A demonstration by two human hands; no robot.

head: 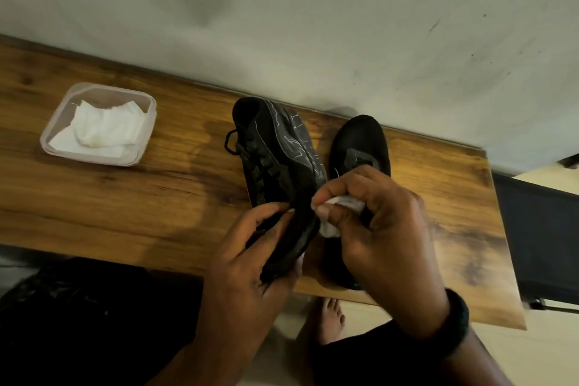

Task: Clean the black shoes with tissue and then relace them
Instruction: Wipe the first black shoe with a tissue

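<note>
Left hand (250, 263) grips the tilted shoe (279, 172) at its near end; right hand (385, 222) pinches a tissue (332, 229) against its sole.

A domestic interior is indicated. A narrow wood-grain table (125, 197) is set against a plain, scuffed grey wall (313, 25). A clear plastic food container (53, 138) holding crumpled tissue (103, 128) is placed at the left. A bare foot (329, 320) is seen on the pale tiled floor (551, 354) below.
</note>
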